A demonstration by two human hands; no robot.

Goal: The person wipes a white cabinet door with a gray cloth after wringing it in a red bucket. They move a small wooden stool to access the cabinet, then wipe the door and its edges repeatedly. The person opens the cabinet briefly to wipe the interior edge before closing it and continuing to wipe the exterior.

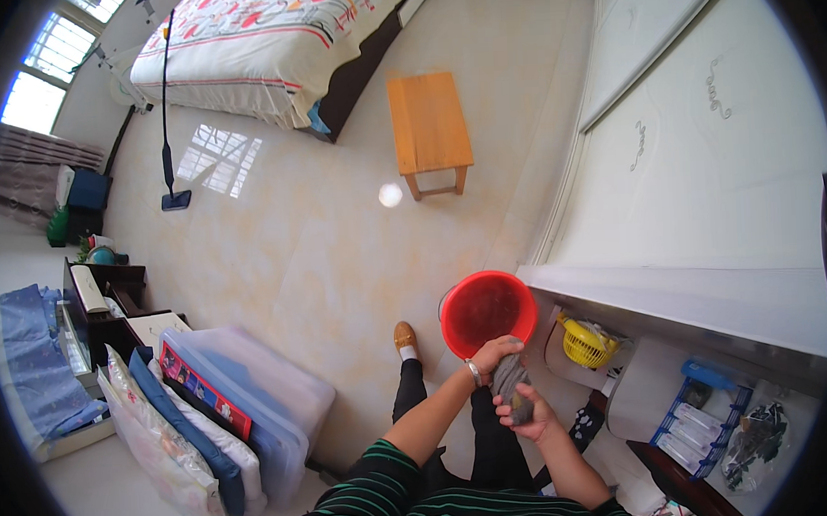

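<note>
Between my two hands is a bunched grey cloth (510, 378), squeezed into a roll. My left hand (492, 358) grips its upper end, close to the near rim of a red bucket (451, 336). Lower down, my right hand (531, 413) holds the other end, which shows a yellowish patch. The bucket stands on the floor and has dark liquid inside. I cannot tell whether the cloth drips.
A wooden stool (430, 122) stands beyond the bucket, and a flat mop (175, 199) leans by the bed (239, 65). White sliding wardrobe doors (693, 156) line the right, above shelves with a yellow basket (587, 347). Plastic storage bins (288, 402) and pillows (165, 442) are at left.
</note>
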